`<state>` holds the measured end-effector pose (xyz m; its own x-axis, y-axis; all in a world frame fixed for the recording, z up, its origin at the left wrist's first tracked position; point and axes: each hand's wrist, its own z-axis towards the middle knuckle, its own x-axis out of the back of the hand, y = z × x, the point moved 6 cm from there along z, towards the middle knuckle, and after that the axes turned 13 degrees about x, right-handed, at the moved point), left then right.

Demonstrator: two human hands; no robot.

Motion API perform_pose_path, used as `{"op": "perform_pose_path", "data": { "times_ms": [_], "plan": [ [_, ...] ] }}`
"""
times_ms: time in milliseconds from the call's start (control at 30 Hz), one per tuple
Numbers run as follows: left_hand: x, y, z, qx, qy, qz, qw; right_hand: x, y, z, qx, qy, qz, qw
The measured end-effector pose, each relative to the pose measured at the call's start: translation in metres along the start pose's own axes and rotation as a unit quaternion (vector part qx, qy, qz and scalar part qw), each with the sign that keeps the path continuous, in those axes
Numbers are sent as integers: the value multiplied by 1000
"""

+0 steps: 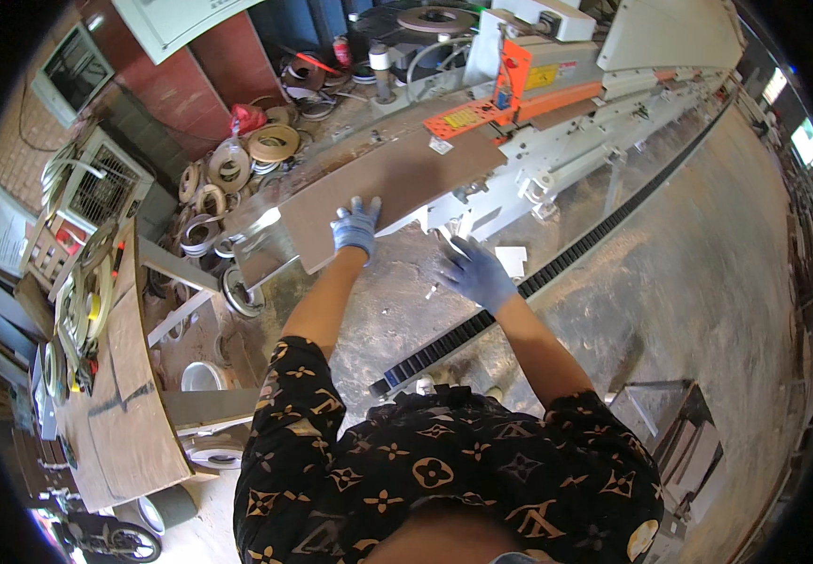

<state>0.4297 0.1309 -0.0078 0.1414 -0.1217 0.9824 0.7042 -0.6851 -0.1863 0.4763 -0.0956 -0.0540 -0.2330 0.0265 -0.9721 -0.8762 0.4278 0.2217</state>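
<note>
A long brown panel [331, 211] lies on the bed of a white and orange machine [519, 103], its far right end by the orange guard. My left hand [356, 228], in a light blue and white glove, rests on the panel's near edge with fingers spread. My right hand [479, 274], in a blue-grey glove, is off the panel, below the machine's near side. Its fingers point toward a small white part [460, 227] there and look apart, though slightly blurred. I see nothing held in it.
Rolls of edge banding [273, 143] are heaped left of the machine. A wooden table [124, 395] with more coils stands at my left, a white bucket [204, 376] beside it. A black roller track [557, 263] runs along the floor. Board offcuts [688, 451] sit in a bin behind right.
</note>
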Motion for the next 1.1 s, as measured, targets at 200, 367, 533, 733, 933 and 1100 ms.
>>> {"op": "perform_pose_path", "data": {
  "times_ms": [200, 367, 533, 733, 933, 1100],
  "plan": [
    [19, 23, 3, 18, -68, -25, 997, 19, -66, -181, 182, 14, -274, 944],
    [19, 30, 4, 62, -91, 38, 993, 60, -78, -299, 269, 195, -283, 900],
    [12, 33, 10, 89, -81, 48, 992, 102, -91, -362, 294, 398, -260, 829],
    [15, 51, 18, 84, -87, 55, 991, 129, -97, -373, 345, 383, -221, 828],
    [3, 61, 33, 44, -71, 82, 993, 110, -77, -355, 370, 403, -237, 803],
    [-7, 103, 68, 22, -89, 152, 984, 140, -71, -377, 433, 464, -187, 750]
  ]
}}
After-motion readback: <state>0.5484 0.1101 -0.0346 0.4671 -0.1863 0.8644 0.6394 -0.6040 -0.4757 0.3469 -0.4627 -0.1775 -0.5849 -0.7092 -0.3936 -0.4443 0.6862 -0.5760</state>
